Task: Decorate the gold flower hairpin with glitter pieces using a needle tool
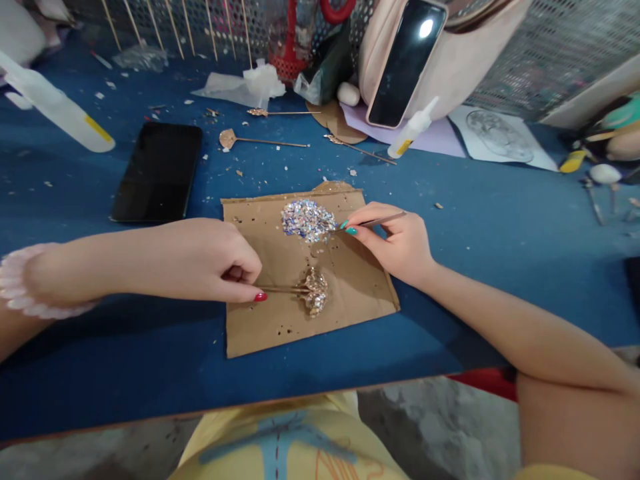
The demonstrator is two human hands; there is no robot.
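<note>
Right hand [403, 245] pinches thin tool [389, 218] — tip lost among glittering chips [306, 219]; left hand [220, 260] pinches ornament stem [285, 289] — rear end hidden.

This seems a craft workshop, with glittering chips [306, 219].

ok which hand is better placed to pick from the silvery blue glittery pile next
Probably the right hand: its slim metallic tool reaches the pile, while the left hand steadies a thin stemmed, glittering gold ornament.
</note>
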